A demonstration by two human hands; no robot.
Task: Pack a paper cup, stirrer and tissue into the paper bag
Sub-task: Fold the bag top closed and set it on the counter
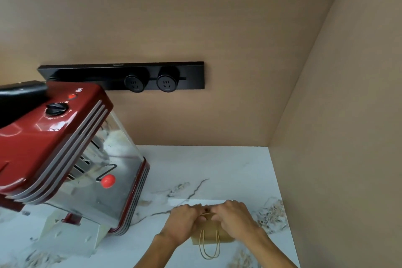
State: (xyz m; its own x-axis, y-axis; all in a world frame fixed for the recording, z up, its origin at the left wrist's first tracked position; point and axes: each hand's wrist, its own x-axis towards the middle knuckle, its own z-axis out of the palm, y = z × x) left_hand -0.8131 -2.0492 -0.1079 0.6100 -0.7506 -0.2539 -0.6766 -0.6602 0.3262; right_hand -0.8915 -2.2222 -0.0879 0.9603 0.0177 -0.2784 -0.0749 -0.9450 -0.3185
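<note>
A brown paper bag (210,234) lies on the marble counter near the front edge, its twine handles (210,250) hanging toward me. My left hand (182,223) and my right hand (233,218) both grip the bag's top edge, fingertips almost meeting in the middle. Just beyond my fingers lies a white tissue (187,202), flat on the counter. I see no paper cup and no stirrer in this view; my hands cover the bag's opening.
A red popcorn machine (71,154) with a clear chamber fills the left. Below it sits a pale cardboard piece (69,239). A black socket strip (130,76) is on the back wall. A side wall (337,159) bounds the counter (217,169) on the right.
</note>
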